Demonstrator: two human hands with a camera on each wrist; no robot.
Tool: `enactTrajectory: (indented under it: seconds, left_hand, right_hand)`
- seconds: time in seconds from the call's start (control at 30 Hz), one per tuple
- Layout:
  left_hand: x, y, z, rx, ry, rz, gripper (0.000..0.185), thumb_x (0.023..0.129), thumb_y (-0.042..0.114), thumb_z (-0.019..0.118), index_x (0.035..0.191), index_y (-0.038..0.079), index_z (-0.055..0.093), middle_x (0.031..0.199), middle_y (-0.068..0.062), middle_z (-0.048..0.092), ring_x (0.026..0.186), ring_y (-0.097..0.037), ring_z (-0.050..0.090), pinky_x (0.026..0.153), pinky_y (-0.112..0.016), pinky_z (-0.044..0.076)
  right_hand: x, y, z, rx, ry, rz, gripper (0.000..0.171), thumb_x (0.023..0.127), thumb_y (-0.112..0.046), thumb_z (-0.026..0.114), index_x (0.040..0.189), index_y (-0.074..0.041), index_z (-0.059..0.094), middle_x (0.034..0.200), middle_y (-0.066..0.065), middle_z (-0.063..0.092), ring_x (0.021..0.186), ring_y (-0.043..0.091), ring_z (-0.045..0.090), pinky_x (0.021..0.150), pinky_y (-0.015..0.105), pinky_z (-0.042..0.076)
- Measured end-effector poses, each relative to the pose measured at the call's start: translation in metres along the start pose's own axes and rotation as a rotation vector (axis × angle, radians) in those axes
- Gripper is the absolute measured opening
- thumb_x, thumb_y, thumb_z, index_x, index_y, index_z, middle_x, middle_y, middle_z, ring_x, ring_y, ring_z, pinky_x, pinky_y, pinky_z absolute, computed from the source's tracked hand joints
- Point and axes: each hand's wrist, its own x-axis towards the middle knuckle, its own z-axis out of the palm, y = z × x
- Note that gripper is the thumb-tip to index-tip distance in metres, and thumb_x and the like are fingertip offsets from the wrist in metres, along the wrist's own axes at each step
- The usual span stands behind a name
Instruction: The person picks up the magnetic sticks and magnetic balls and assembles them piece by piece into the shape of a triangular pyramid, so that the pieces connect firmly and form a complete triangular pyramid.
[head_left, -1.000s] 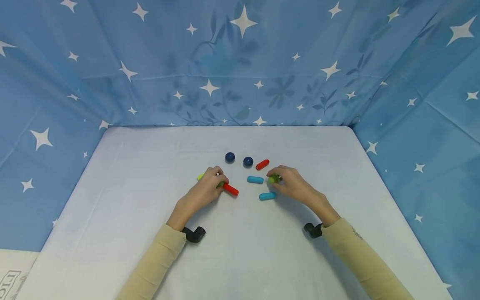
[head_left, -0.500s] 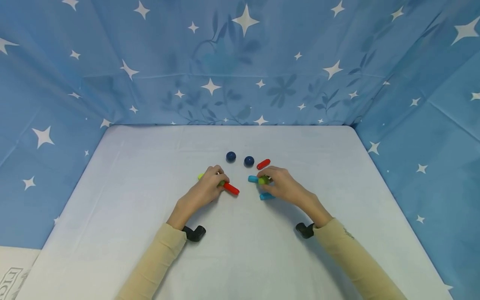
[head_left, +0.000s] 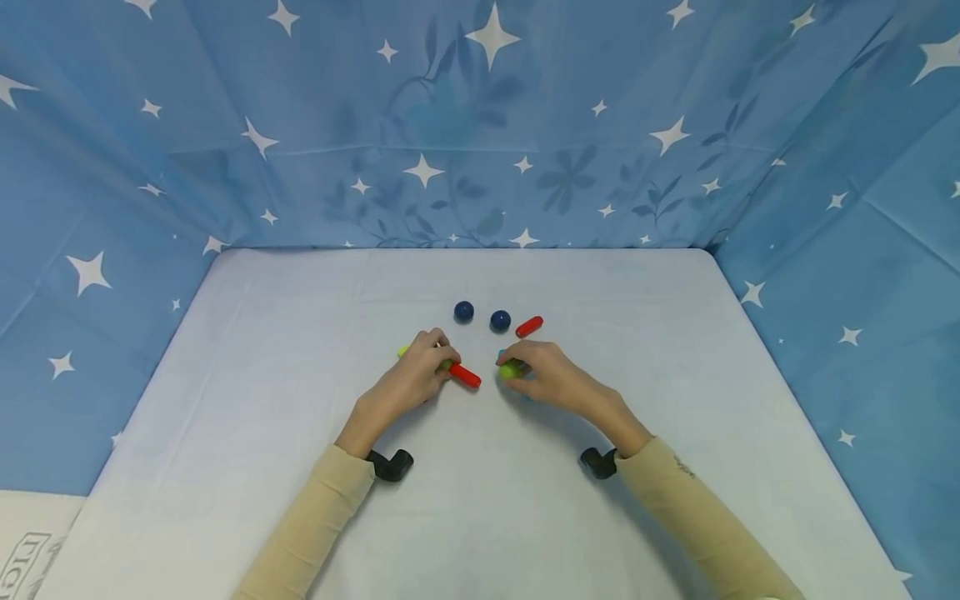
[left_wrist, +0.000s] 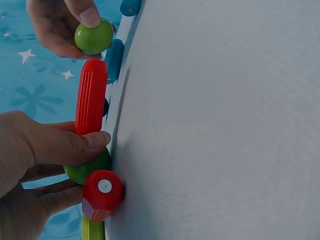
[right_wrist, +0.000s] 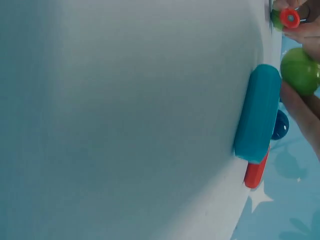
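Head view: my left hand (head_left: 411,382) pinches a partly built piece, a green ball (left_wrist: 89,168) w/ a red rod (head_left: 464,377) sticking out toward my right hand (head_left: 551,381), which pinches a second green ball (head_left: 509,370) just off that rod's free end, not yet touching it. I'd say approx. a third done. Left loose beyond my hands: two dark blue balls (head_left: 482,316), another red rod (head_left: 528,326); a teal rod (right_wrist: 258,114) lies on the desk (head_left: 480,508) under the right hand. Yellow-green rod (left_wrist: 92,230) is cut off in wrist view.
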Motion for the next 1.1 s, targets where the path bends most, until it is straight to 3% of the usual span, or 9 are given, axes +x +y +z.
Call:
enactTrajectory:
  seconds: [0.27, 0.63, 0.9, 1.1]
  left_hand:
    - [0.002, -0.001, 0.002, 0.009, 0.012, 0.015, 0.015, 0.091, -0.001, 0.074, 0.105, 0.005, 0.078, 0.108, -0.009, 0.061, 0.096, -0.026, 0.054, 0.085, -0.034, 0.052]
    - [0.002, -0.003, 0.001, -0.014, -0.013, 0.001, 0.019, 0.092, 0.000, 0.074, 0.110, 0.003, 0.077, 0.112, -0.011, 0.061, 0.101, -0.027, 0.055, 0.087, -0.035, 0.053]
    - [0.002, -0.003, -0.007, -0.100, -0.072, -0.085, 0.028, 0.095, 0.000, 0.070, 0.123, -0.003, 0.071, 0.119, -0.015, 0.062, 0.109, -0.028, 0.060, 0.093, -0.037, 0.056]
    - [0.003, -0.002, -0.012, -0.116, -0.070, -0.097, 0.027, 0.097, 0.000, 0.068, 0.123, -0.005, 0.070, 0.120, -0.016, 0.065, 0.111, -0.030, 0.063, 0.096, -0.040, 0.056]
  right_hand:
    - [0.007, -0.008, 0.010, 0.079, -0.107, -0.025, 0.027, 0.091, -0.007, 0.077, 0.118, -0.004, 0.072, 0.113, 0.005, 0.072, 0.099, 0.017, 0.068, 0.090, 0.030, 0.060]
    - [0.007, -0.011, 0.016, 0.086, -0.087, -0.066, 0.025, 0.090, -0.006, 0.078, 0.115, -0.003, 0.072, 0.108, 0.005, 0.072, 0.099, 0.016, 0.069, 0.087, 0.027, 0.060]
    - [0.006, -0.014, 0.018, 0.061, -0.093, -0.064, 0.025, 0.091, -0.008, 0.079, 0.114, -0.004, 0.073, 0.106, 0.004, 0.071, 0.099, 0.017, 0.069, 0.087, 0.028, 0.060]
    - [0.005, -0.020, 0.020, 0.079, -0.127, -0.086, 0.025, 0.091, -0.004, 0.077, 0.115, -0.003, 0.073, 0.107, 0.006, 0.073, 0.098, 0.019, 0.069, 0.086, 0.027, 0.060]
